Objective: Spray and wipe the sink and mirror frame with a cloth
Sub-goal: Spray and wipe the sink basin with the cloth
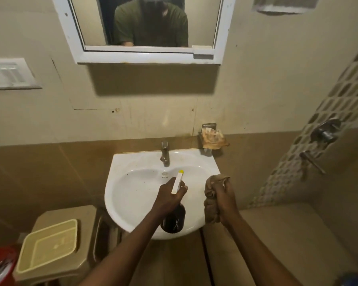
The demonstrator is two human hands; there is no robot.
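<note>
A white wall-hung sink (132, 193) sits low in the middle, with a metal tap (165, 153) at its back edge. My left hand (167, 197) holds a dark spray bottle (174, 221) over the basin; its white head with a yellow nozzle (179, 180) points toward the tap. Over the sink's right rim, my right hand (223, 197) grips a bunched brown cloth (211, 205). On the wall above hangs the white-framed mirror (145, 56), which reflects a person in a green shirt.
A soap dish (213, 139) with a brownish object is fixed to the wall right of the tap. A beige bin with a yellow-rimmed lid (50, 244) stands at lower left. Shower valves (324, 131) project from the patterned tile wall on the right. A switch plate (8, 74) is at left.
</note>
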